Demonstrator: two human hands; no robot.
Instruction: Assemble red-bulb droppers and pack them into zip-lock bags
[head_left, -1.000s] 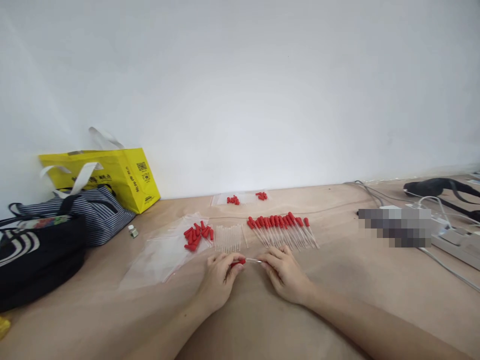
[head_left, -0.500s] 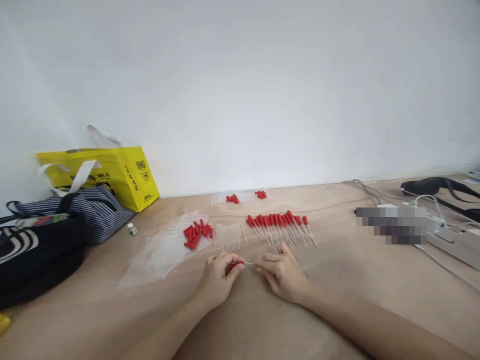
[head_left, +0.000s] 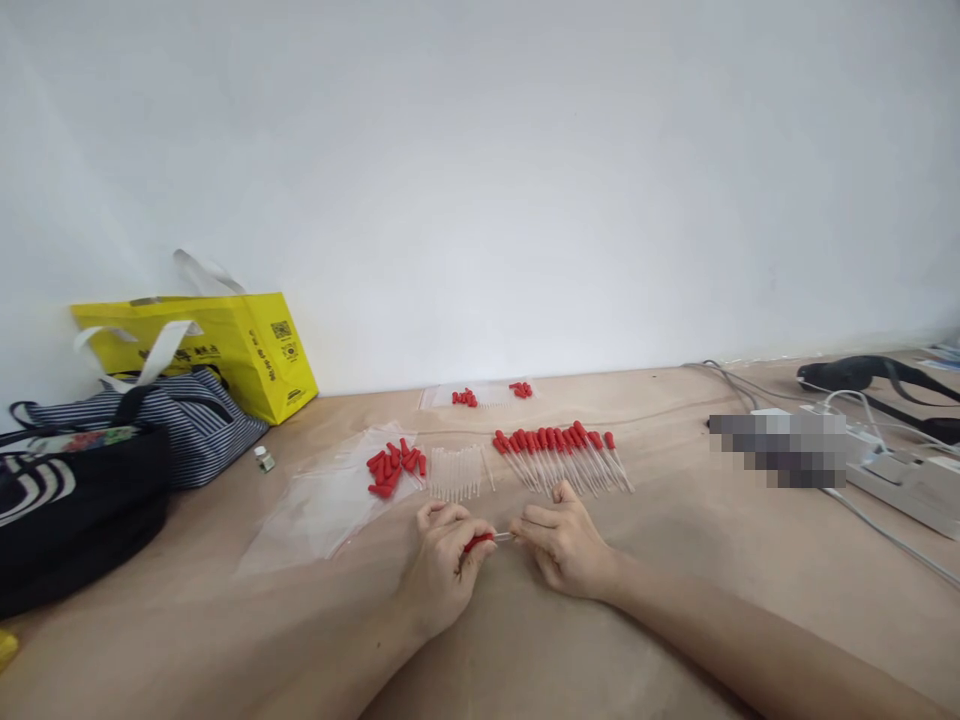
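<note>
A red rubber bulb (head_left: 478, 542) is pinched between the thumb and fingers of my left hand (head_left: 448, 555). From it a clear thin tube (head_left: 503, 537) runs across to my right hand (head_left: 562, 542), whose closed fingers grip its other end. Beyond my right hand lies a row of tubes with red bulbs on them (head_left: 559, 450). Bare clear tubes (head_left: 456, 473) are lined up left of that row. Several loose red bulbs (head_left: 394, 468) rest on clear plastic bags (head_left: 315, 510).
Against the wall is another clear bag (head_left: 495, 394) with small red bulbs. A small bottle (head_left: 265, 459), a yellow bag (head_left: 274, 350), a striped bag (head_left: 217, 425) and a black bag (head_left: 97, 520) stand left. Cables and a power strip (head_left: 907, 485) lie right.
My left hand has turned slightly, and the red bulb has shifted a little right and toward me. The gap between my hands has narrowed slightly.
</note>
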